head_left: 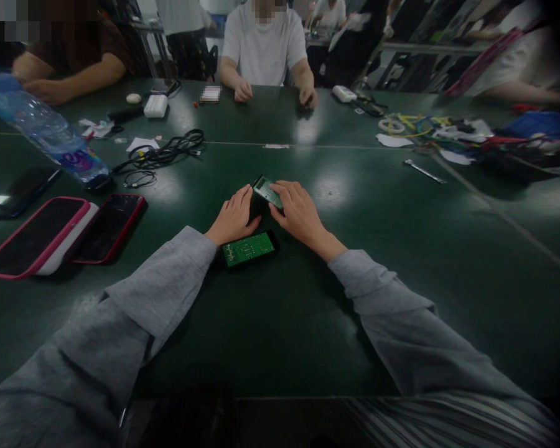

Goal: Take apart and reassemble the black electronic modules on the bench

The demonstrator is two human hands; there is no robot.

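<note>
A small green circuit board (269, 193) in a dark case is tilted above the table between my two hands. My right hand (299, 213) grips its right side, with the fingers over the top face and the thumb along the near edge. At the left edge, the fingers of my left hand (236, 218) press against the case, and the thumb points inward below it. Just under my left wrist lies a second green circuit board (249, 249), set in a black case, face up on the table. The underside of the tilted piece is hidden.
The dark green table (289, 336) bears phones (109, 229) and a water bottle (51, 127) at left. Black cables (168, 152) lie beyond my left hand. A wrench (424, 171) and tangled wires (448, 129) lie right. Across sits a person in a white shirt (264, 46).
</note>
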